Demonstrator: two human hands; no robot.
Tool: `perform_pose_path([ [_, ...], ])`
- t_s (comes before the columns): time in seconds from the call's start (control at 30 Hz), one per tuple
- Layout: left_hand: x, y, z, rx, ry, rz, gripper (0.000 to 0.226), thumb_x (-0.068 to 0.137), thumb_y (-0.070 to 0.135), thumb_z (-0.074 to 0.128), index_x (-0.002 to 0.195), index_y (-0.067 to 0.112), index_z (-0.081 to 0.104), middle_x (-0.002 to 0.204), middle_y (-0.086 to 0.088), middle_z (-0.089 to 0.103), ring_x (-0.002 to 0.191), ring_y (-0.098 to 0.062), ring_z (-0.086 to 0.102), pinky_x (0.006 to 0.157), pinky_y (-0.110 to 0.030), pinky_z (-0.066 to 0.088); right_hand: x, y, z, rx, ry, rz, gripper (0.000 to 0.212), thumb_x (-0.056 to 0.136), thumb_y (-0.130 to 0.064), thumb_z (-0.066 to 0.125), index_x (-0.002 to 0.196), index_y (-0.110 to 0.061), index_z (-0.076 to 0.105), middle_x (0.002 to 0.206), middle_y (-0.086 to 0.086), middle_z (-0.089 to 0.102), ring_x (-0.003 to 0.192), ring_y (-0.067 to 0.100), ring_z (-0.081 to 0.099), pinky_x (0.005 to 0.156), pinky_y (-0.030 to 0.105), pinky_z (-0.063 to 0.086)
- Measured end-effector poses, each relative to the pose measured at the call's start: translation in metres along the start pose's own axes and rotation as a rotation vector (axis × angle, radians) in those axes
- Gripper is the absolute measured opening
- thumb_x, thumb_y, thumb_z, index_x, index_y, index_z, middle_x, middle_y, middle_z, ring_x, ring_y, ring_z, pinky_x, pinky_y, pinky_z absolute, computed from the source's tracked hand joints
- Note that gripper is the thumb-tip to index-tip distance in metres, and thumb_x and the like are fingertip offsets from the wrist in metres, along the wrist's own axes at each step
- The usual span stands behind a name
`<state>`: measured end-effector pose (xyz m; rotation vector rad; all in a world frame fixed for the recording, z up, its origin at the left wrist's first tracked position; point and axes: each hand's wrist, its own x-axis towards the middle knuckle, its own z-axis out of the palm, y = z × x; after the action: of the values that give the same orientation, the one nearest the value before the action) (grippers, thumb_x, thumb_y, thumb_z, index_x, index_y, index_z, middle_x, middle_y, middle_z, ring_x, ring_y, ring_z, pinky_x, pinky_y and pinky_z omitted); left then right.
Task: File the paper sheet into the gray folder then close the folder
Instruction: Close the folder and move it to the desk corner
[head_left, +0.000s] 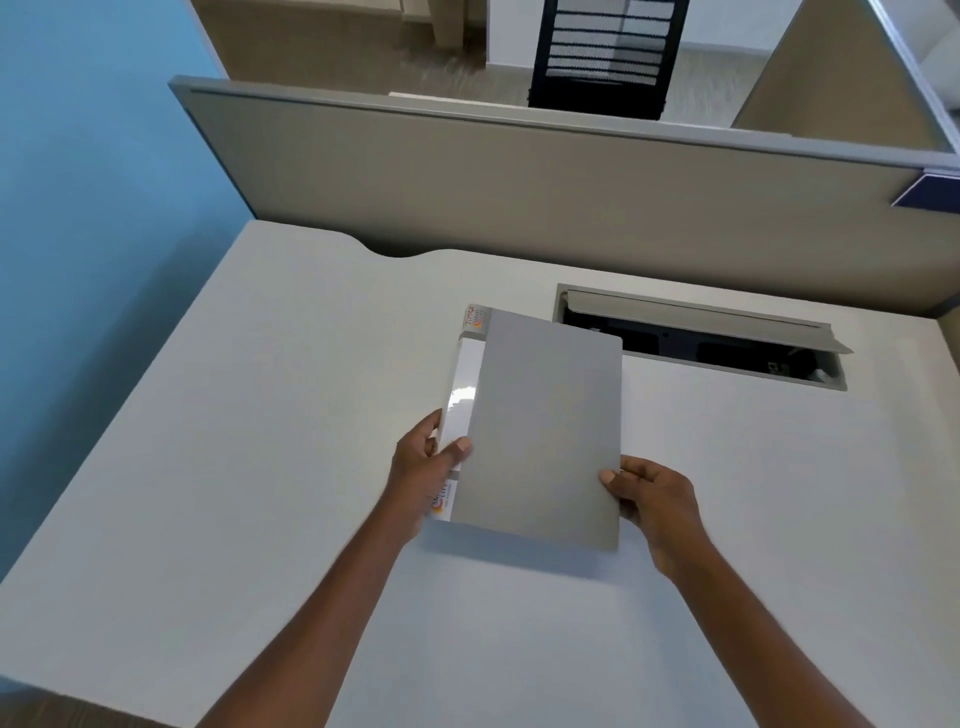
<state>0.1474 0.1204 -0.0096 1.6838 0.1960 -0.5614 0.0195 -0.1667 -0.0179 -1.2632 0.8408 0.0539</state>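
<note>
The gray folder (545, 431) is held a little above the white desk (260, 415), its gray cover facing up and closed. A glossy white spine label with a small orange logo runs along its left edge. My left hand (423, 475) grips the spine side, thumb on the cover. My right hand (649, 499) pinches the lower right edge, thumb on top. No loose paper sheet is visible; whether one lies inside the folder is hidden.
An open cable hatch (701, 338) with a raised flap sits in the desk just behind and right of the folder. A beige partition (519, 176) borders the desk's far edge. A blue wall (78, 208) is on the left.
</note>
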Motion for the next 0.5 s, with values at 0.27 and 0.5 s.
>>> perform_pose_path([
  [0.27, 0.064, 0.038, -0.079, 0.109, 0.103, 0.077, 0.032, 0.089, 0.037, 0.068, 0.113, 0.057, 0.074, 0.111, -0.012, 0.082, 0.104, -0.037, 0.079, 0.095, -0.056, 0.065, 0.043, -0.042, 0.108, 0.016, -0.027, -0.026, 0.018, 0.093, 0.001, 0.079, 0.111, -0.004, 0.081, 0.103, 0.009, 0.087, 0.098, 0.029, 0.084, 0.077, 0.033, 0.070],
  [0.5, 0.145, 0.052, -0.153, 0.173, 0.283, 0.113, 0.042, 0.091, 0.048, 0.073, 0.132, 0.054, 0.069, 0.086, 0.010, 0.079, 0.076, -0.013, 0.073, 0.061, -0.025, 0.056, 0.096, -0.064, 0.207, 0.035, -0.022, -0.039, 0.015, 0.090, 0.003, 0.082, 0.105, 0.000, 0.082, 0.106, 0.016, 0.085, 0.107, 0.037, 0.080, 0.080, 0.038, 0.070],
])
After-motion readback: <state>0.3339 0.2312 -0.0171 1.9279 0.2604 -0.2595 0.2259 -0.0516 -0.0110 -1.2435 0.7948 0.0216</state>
